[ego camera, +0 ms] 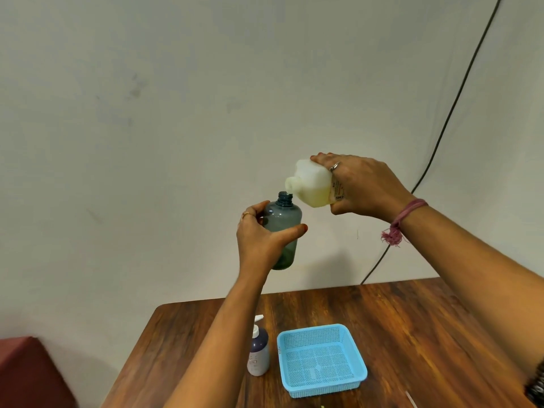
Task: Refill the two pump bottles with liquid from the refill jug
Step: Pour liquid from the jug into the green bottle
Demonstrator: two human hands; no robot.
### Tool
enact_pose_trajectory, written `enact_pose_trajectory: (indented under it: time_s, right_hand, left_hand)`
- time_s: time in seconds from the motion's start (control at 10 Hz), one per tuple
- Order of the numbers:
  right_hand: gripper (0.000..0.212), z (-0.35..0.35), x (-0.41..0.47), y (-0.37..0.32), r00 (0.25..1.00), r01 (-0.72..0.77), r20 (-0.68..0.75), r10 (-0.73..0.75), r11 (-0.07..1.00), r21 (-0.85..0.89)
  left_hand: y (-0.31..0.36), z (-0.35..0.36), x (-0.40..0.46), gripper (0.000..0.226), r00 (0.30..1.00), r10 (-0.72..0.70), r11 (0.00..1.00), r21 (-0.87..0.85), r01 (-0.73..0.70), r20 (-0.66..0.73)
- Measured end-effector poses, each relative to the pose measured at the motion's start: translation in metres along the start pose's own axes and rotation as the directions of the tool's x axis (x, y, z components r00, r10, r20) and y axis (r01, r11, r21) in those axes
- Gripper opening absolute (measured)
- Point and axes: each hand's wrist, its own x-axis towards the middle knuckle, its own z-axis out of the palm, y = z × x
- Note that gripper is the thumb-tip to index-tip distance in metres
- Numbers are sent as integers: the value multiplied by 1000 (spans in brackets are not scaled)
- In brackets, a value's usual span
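While a dark red seat (26,372) sits low at the eight o'clock edge of the view, the wooden bench (412,334) fills the lower middle and right. On it stands a purple pump bottle (259,353) with its white pump fitted, and just beside it, at its three o'clock, lies a light blue mesh basket (321,360).

Above the bench, the left hand (262,234) has its grip wrapped round the body of a smoky grey bottle (282,231), thumb across the front and fingers behind, holding it upright in the air with its neck uncapped. A little liquid shows at its bottom.

At the grey bottle's one o'clock, the right hand (362,187) clasps the base end of the white refill jug (313,185), tipped so its mouth points to eight o'clock, just over the open neck. Yellowish liquid lies inside the jug.

A black cable (459,92) runs down the wall at the right.
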Motion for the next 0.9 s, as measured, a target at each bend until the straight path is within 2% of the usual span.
enact_pose_trajectory:
  time_s: [0.9]
  right_hand:
    - [94, -3, 0, 2, 1000, -1, 11, 1, 1000, -10]
  left_hand:
    - [0, 4, 1, 83, 1000, 2, 1000, -5, -2, -2]
